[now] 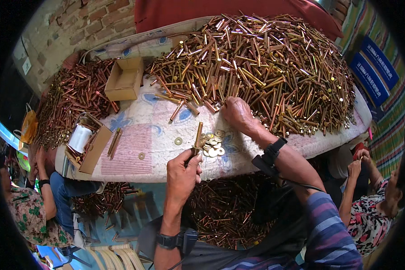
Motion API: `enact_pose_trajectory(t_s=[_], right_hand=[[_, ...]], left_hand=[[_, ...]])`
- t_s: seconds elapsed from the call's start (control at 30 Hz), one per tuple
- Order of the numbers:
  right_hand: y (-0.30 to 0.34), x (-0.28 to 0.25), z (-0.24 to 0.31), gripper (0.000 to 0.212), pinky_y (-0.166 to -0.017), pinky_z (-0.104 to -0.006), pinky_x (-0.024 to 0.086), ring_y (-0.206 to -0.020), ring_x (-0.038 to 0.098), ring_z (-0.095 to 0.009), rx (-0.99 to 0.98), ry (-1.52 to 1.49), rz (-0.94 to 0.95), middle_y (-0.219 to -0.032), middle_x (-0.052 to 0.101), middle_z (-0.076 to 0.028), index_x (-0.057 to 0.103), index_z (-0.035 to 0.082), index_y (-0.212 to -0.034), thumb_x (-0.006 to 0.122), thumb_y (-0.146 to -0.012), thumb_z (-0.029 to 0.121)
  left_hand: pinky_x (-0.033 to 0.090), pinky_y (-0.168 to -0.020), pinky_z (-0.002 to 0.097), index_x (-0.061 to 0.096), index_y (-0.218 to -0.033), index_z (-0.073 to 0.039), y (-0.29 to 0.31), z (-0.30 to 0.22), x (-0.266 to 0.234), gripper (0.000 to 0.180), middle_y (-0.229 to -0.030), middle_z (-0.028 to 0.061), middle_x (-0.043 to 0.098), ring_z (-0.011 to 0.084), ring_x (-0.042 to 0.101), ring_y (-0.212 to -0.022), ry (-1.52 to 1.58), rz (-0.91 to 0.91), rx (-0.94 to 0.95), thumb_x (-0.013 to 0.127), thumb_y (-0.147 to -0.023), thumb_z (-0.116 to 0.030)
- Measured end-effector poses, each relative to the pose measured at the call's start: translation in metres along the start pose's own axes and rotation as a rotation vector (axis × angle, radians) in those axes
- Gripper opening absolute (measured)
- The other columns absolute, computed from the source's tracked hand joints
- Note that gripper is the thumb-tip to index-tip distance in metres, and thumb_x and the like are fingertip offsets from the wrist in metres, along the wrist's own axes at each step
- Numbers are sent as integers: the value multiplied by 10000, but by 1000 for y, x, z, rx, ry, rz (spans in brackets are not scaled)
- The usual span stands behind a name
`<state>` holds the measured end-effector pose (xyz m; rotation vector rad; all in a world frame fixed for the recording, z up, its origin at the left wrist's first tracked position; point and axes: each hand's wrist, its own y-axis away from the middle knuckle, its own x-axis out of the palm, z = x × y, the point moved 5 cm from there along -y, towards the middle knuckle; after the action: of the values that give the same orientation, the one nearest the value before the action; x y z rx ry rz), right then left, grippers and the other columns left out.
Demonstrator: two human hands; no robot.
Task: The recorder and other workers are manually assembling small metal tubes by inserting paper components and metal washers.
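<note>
My left hand [182, 174] is closed around the lower end of a brass-coloured bolt [199, 132], which stands upright above the near part of the cloth. What looks like a washer sits around the bolt at my fingertips. Just right of it lies a small heap of flat round washers [213, 145]. My right hand [239, 116] reaches to the near edge of a big pile of similar bolts [265, 67]. Its fingers are drawn together against the pile, and what they grip is hidden. Single washers [178, 141] lie apart on the cloth.
An empty cardboard box [124, 78] stands back left; a nearer carton [96, 150] holds a white roll. Another bolt pile [76, 94] covers the table's left. More bolts [229, 211] lie below its edge. People sit at both sides; blue boxes [373, 72] stand at right.
</note>
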<state>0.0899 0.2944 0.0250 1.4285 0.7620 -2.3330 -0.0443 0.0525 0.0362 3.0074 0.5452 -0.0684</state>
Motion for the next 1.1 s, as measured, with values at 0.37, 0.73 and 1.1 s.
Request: enact_pose_trajectory(t_s=[0.37,0.73,1.1], right_hand=[[38,-74,23,333,-546,-302,560,-651,687,-159,76,-574,176,-792,719,-122,687,-76,-989,562,-994,233],[74,-107,28,254,-471,-218,461,-575,579,-60,142,-1044,218,-737,644,-27,697,-43,-1012,646,-994,206],[68,-101,28,311,-440,-224,449,-546,575,-63,81,-958,251,-717,628,-25,689,-42,-955,641,-1004,262]], left_hand=[[444,-416,236,702,-1171,14,1,1,1,248,-646,49,592,81,543,-486,-21,30,-29,601,-995,-127],[456,-423,237,711,-1117,17,-2,13,11,217,-642,38,584,77,544,-481,-48,43,-24,576,-983,-88],[411,-411,233,719,-1118,11,-1,16,4,217,-626,16,571,64,505,-460,-130,9,11,582,-979,-82]])
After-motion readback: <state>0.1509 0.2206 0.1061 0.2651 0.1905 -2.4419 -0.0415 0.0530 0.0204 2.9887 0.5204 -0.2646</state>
